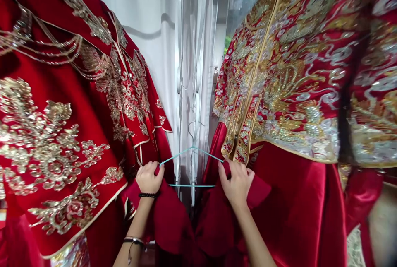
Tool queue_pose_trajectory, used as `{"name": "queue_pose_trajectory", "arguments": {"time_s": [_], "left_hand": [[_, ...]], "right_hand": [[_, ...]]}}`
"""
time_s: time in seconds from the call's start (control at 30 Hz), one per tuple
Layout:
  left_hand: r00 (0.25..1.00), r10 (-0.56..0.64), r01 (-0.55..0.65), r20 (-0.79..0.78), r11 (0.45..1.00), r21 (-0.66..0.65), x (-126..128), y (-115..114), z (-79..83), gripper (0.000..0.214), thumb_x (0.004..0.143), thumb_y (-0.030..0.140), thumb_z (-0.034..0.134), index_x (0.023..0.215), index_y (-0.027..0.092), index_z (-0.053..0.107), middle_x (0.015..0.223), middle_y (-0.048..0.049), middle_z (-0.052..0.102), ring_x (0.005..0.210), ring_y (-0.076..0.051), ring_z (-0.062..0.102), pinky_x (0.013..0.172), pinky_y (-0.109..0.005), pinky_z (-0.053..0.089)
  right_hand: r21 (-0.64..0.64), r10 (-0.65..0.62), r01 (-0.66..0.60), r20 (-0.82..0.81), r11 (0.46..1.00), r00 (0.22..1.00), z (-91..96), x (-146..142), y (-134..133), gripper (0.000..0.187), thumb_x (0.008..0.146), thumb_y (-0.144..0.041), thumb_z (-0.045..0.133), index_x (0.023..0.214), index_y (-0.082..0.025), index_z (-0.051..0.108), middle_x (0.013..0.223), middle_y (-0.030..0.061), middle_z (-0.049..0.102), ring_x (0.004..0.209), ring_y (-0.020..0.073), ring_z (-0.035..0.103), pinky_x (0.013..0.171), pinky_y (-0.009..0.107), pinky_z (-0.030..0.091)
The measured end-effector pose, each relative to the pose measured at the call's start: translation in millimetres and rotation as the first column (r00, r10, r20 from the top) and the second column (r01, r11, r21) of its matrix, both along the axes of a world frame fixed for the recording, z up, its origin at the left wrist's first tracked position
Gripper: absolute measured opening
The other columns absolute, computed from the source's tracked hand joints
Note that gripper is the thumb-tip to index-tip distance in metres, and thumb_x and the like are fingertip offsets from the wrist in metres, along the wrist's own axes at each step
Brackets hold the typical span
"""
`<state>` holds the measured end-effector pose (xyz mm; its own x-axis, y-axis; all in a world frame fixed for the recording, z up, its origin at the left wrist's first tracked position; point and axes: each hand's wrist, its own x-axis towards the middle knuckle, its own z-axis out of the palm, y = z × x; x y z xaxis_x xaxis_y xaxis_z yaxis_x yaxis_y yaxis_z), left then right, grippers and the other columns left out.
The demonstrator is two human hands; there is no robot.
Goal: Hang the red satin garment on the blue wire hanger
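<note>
A thin light-blue clothes hanger (192, 148) with a metal hook is held upright in front of me. A plain dark red garment (173, 221) hangs from its two ends, open at the middle so the hanger's lower bar shows. My left hand (150, 177) is closed around the hanger's left end together with the garment's cloth. At the opposite end, my right hand (235, 181) grips the cloth and hanger in the same way. Both thumbs point inward along the hanger. Dark bracelets circle my left wrist.
Red garments with gold beaded flowers (56, 147) hang close on the left. To the right hangs a densely embroidered red and gold jacket (279, 72) above a shiny red skirt (297, 205). Between them are white metal posts (179, 51) and a white curtain (145, 14).
</note>
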<state>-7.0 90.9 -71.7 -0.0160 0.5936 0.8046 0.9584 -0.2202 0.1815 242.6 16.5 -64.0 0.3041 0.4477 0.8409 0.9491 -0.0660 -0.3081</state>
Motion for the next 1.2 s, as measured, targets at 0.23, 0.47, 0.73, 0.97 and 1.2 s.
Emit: {"name": "queue_pose_trajectory", "arguments": {"time_s": [0.23, 0.47, 0.73, 0.97, 1.2], "left_hand": [[0.998, -0.056, 0.059, -0.019, 0.958, 0.282, 3.1, 13.0, -7.1, 0.037, 0.085, 0.040, 0.039, 0.063, 0.018, 0.059, 0.057, -0.0010, 0.055, 0.056, -0.013, 0.048, 0.060, -0.025, 0.032], [0.998, -0.063, 0.068, -0.025, 0.955, 0.289, 1.4, 6.0, -6.0, 0.033, 0.085, 0.037, 0.042, 0.064, 0.018, 0.059, 0.056, 0.0000, 0.055, 0.056, -0.012, 0.048, 0.060, -0.024, 0.032], [0.999, -0.035, 0.040, -0.022, 0.967, 0.252, -2.7, -14.6, -1.5, 0.034, 0.085, 0.039, 0.042, 0.069, 0.017, 0.062, 0.060, -0.0004, 0.059, 0.057, -0.012, 0.050, 0.061, -0.023, 0.032], [0.999, 0.018, -0.014, -0.031, 0.991, 0.134, -10.1, -49.5, 13.5, 0.036, 0.084, 0.042, 0.042, 0.068, 0.018, 0.063, 0.061, -0.0003, 0.060, 0.056, -0.012, 0.049, 0.056, -0.024, 0.029], [0.998, 0.065, -0.065, -0.018, 0.997, -0.050, -11.8, -71.1, 27.5, 0.034, 0.083, 0.042, 0.043, 0.067, 0.020, 0.062, 0.065, 0.0002, 0.062, 0.057, -0.014, 0.049, 0.053, -0.024, 0.027]], "right_hand": [[0.171, -0.036, 0.017, 0.106, 0.985, 0.994, -7.4, 6.8, 12.2, 0.031, 0.085, -0.042, 0.042, 0.085, -0.017, 0.060, 0.074, 0.0037, 0.064, 0.072, 0.0181, 0.051, 0.072, 0.032, 0.027], [0.148, -0.020, 0.002, 0.122, 0.989, 0.992, -7.0, 7.0, 8.7, 0.032, 0.087, -0.040, 0.039, 0.088, -0.016, 0.059, 0.078, 0.0044, 0.065, 0.072, 0.0174, 0.050, 0.072, 0.032, 0.027], [0.019, 0.028, -0.030, 0.086, 0.999, 0.996, 2.1, 3.9, -12.9, 0.036, 0.088, -0.043, 0.035, 0.089, -0.016, 0.059, 0.087, 0.0057, 0.066, 0.080, 0.0185, 0.053, 0.075, 0.032, 0.027], [-0.161, 0.041, -0.033, 0.050, 0.986, 0.998, 25.1, -5.2, -51.2, 0.042, 0.089, -0.046, 0.026, 0.090, -0.018, 0.058, 0.088, 0.0059, 0.066, 0.080, 0.0202, 0.052, 0.074, 0.034, 0.028], [-0.230, 0.016, 0.000, 0.065, 0.973, 0.998, 37.9, -9.1, -67.2, 0.045, 0.089, -0.047, 0.025, 0.085, -0.017, 0.058, 0.077, 0.0066, 0.065, 0.075, 0.0207, 0.052, 0.070, 0.033, 0.029]]}}
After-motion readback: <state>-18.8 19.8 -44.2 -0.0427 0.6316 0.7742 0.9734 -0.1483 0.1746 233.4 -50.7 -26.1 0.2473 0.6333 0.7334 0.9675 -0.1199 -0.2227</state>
